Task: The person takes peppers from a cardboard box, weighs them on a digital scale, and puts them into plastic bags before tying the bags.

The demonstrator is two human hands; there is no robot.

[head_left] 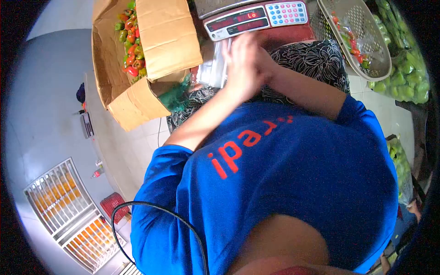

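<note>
My left hand and my right hand are brought together in front of the scale. They overlap, and motion smears their fingers, so I cannot make out whether they grip anything. Just left of them, on my lap, lies a stack of clear plastic bags. The scale has a red lit display and a keypad with several buttons. A cardboard box stands open to the left, with red, orange and green peppers inside.
At the right, a pale perforated plastic basket holds bagged peppers. Bags of green produce lie beyond it. Green netting hangs by the box. A black cable loops near my left arm. A red crate stands farther left.
</note>
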